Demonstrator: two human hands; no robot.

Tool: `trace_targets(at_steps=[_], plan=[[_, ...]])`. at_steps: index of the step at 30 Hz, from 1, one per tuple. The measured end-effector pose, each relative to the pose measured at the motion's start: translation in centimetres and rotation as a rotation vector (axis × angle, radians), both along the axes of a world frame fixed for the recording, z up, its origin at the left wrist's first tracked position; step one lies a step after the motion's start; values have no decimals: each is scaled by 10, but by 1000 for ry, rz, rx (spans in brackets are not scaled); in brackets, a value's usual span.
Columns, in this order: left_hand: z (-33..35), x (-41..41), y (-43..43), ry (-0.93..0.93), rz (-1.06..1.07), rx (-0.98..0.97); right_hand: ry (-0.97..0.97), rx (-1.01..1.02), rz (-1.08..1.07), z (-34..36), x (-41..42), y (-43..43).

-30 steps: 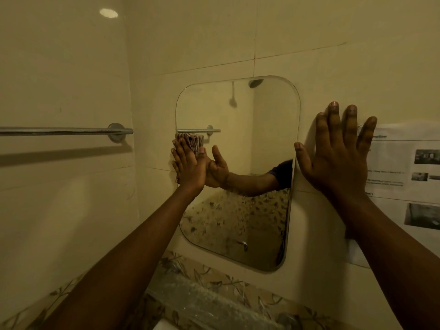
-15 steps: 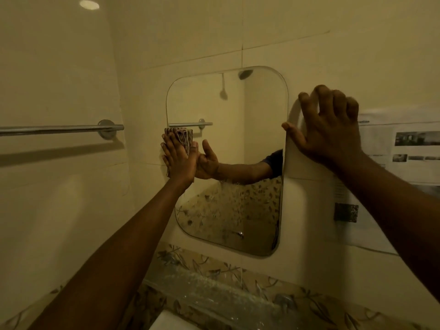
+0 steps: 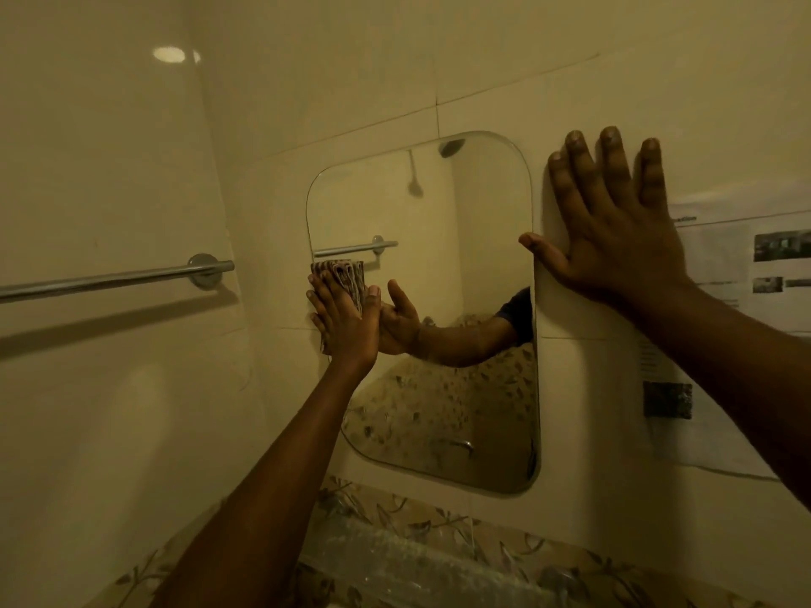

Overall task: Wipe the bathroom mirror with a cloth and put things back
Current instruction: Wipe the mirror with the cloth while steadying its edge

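A rounded rectangular mirror (image 3: 474,239) hangs on the cream tiled wall. My left hand (image 3: 344,320) presses a folded, patterned cloth (image 3: 344,276) flat against the mirror's left edge, about halfway up. The cloth's top sticks out above my fingers. My right hand (image 3: 614,230) lies flat on the wall just right of the mirror, fingers spread and pointing up, thumb at the mirror's right edge. It holds nothing. The mirror reflects my left hand and forearm.
A chrome towel rail (image 3: 109,278) runs along the left wall at hand height. A printed paper notice (image 3: 746,274) is stuck to the wall right of my right hand. Below the mirror runs a floral tile border (image 3: 439,524) and a ledge.
My right hand curled its fingers off the wall half a second ago, and now lies flat and spread again, higher beside the mirror. My left hand stays with the cloth at the mirror's left edge.
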State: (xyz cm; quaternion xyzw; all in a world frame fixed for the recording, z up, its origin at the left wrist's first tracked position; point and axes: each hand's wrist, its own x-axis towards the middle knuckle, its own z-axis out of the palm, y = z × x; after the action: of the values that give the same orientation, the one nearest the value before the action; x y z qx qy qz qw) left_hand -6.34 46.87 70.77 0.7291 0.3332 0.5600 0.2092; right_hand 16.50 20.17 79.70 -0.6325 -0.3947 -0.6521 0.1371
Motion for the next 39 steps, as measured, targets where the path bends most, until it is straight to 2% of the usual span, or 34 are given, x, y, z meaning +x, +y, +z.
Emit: trace_targets(at_steps=[7, 13, 18, 25, 39], plan=[[-11, 13, -20, 38, -29, 69, 9, -17, -23, 1, -4, -1], [-16, 21, -32, 88, -63, 235, 14, -13, -26, 1, -3, 0], [-13, 32, -59, 209, -59, 376, 5, -6, -29, 1, -3, 1], [-20, 51, -98, 395, -132, 702, -13, 6, -64, 2, -1, 3], [-54, 42, -82, 829, -130, 1261, -14, 13, -68, 1, -1, 2]])
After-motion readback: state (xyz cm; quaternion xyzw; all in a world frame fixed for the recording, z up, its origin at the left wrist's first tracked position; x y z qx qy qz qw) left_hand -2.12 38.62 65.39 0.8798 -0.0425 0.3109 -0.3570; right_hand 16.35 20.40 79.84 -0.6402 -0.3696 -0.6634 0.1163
